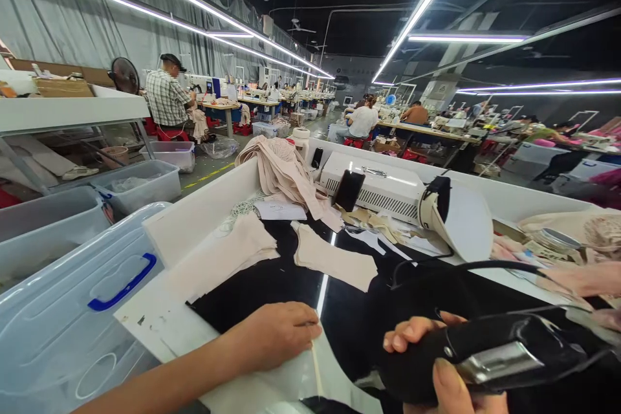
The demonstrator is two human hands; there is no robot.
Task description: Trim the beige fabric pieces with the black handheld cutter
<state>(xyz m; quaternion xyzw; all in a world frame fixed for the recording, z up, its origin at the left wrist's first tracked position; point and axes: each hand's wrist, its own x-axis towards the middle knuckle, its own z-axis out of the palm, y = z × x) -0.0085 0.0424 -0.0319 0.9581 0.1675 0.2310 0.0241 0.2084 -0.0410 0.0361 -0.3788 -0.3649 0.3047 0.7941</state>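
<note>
L hand (279, 336) lies knuckles-up on the black table (262, 284), fingers pinched shut on a thin pale strip (316, 362) running toward the near edge; R hand (436, 362) wrapped tight round a black tool (490, 349) w/ metal plate, cord (466, 266) trailing behind; beige pieces (334, 259) lie further back, near a white machine (378, 187).

The single camera sat on my head, facing forward and slightly down, close above the glossy black-topped white table (160, 317), with the long factory hall stretching away beyond its far edge.
</note>
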